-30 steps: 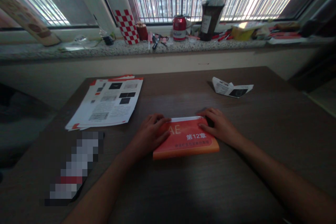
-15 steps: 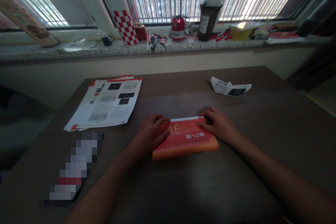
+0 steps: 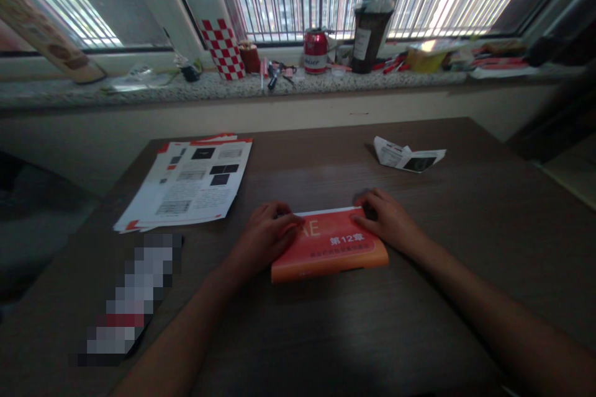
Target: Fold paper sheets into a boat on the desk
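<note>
A red and orange printed sheet of paper (image 3: pixel 333 245) lies folded on the table, its near side a rounded orange bend and a white strip showing along its far edge. My left hand (image 3: pixel 272 232) grips the sheet's far left corner, thumb on top over the printed letters. At the far right corner my right hand (image 3: pixel 384 217) holds the same sheet, thumb lying on the red face and fingers curled over the far edge. The fingertips behind that edge are partly hidden.
Left of the hands lies a stack of printed sheets (image 3: pixel 195 186), with a blurred-out long object (image 3: pixel 135 298) nearer me. A small folded paper boat (image 3: pixel 405 156) stands at the back right. A checkered bottle (image 3: pixel 218 43), red can (image 3: pixel 315 53) and dark cup (image 3: pixel 367 37) line the windowsill.
My left hand's fingers have shifted slightly on the far left corner. The paper and my right hand stay almost in place.
</note>
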Available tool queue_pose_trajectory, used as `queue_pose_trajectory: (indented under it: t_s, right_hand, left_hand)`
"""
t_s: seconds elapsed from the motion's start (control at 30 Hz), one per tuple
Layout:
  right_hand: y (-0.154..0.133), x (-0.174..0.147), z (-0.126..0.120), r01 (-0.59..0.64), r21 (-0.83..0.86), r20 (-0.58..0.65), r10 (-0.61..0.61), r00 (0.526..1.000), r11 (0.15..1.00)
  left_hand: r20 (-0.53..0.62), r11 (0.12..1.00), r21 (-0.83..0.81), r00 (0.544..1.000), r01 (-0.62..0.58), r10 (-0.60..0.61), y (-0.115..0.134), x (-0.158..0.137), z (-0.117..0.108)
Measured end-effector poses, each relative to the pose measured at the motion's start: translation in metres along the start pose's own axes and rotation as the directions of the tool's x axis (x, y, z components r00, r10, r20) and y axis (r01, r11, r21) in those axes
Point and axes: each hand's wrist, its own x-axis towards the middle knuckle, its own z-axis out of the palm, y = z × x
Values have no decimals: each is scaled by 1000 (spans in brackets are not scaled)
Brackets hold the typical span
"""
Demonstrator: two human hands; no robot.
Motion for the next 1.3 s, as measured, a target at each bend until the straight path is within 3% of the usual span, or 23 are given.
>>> queue_pose_trajectory:
  t_s: [0.33,1.3]
  right_hand:
    - [4,-1,1,19,-25,-6,-20,1000,999]
    - [3,2,-1,3,-39,-9,-3,1000,999]
  left_hand:
    - [-84,994,-62,992,85,-90,-3,0,3]
    - [-67,986,-102,988,129,-136,-1,1,3]
